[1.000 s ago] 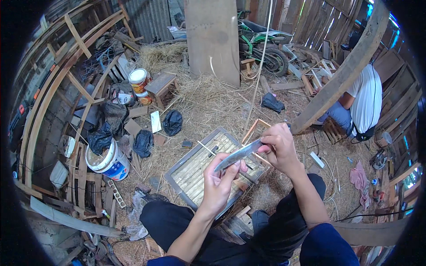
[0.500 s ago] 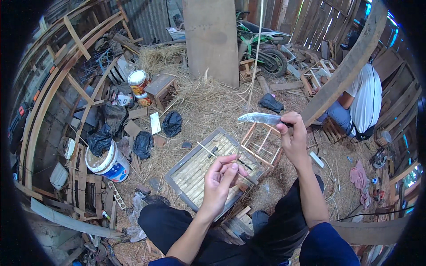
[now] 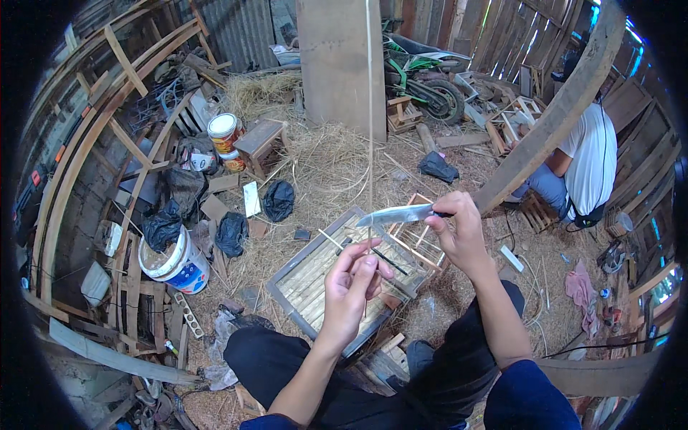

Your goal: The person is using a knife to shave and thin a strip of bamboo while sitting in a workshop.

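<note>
Slender wooden strip [image 3: 370, 150] is standing near upright over the slatted bench [image 3: 308, 287]; the left hand [image 3: 355, 279] is pinching it between thumb and fingers close to its lower end. The right hand [image 3: 459, 222] is grasping a knife [image 3: 398, 215] by its dark handle, and the blade is pointing left, crossing the strip just above the left hand. From where I am standing, I cannot tell whether blade and strip are touching. Beyond a slanting wooden post [image 3: 552, 107], a person [image 3: 591, 158] in a white shirt is hunching low.
</note>
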`<state>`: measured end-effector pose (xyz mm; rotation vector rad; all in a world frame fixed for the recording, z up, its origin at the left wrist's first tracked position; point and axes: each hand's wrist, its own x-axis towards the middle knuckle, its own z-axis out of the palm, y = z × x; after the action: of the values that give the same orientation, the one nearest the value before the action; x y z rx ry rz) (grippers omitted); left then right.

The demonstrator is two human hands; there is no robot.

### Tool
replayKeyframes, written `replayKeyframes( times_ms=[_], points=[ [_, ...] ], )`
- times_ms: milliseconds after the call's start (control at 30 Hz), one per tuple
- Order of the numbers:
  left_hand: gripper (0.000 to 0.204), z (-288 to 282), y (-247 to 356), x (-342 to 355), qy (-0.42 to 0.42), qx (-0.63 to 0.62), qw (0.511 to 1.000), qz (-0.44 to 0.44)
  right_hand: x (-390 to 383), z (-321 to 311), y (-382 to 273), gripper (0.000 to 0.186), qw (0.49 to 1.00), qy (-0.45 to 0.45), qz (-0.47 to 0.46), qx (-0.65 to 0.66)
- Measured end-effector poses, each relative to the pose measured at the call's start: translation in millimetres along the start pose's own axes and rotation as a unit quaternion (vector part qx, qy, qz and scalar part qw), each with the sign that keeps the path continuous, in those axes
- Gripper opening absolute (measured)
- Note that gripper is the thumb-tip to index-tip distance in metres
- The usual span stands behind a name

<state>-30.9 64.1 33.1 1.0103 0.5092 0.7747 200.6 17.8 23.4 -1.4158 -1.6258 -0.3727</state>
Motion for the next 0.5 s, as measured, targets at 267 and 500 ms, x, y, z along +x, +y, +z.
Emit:
replayKeyframes(
  times_ms=[267, 500],
  points=[
    [0.033, -6.5, 0.5, -0.5, 0.030, -0.031, 0.999, 0.029, 0.4, 2.6, -7.1, 0.031, 0.999, -0.033, -0.015, 0.005],
    [0.046, -7.0, 0.9, -2.6, 0.014, -0.006, 0.999, 0.037, 0.5, 3.0, -20.3, 0.030, 0.998, -0.050, -0.033, 0.028]
  ],
)
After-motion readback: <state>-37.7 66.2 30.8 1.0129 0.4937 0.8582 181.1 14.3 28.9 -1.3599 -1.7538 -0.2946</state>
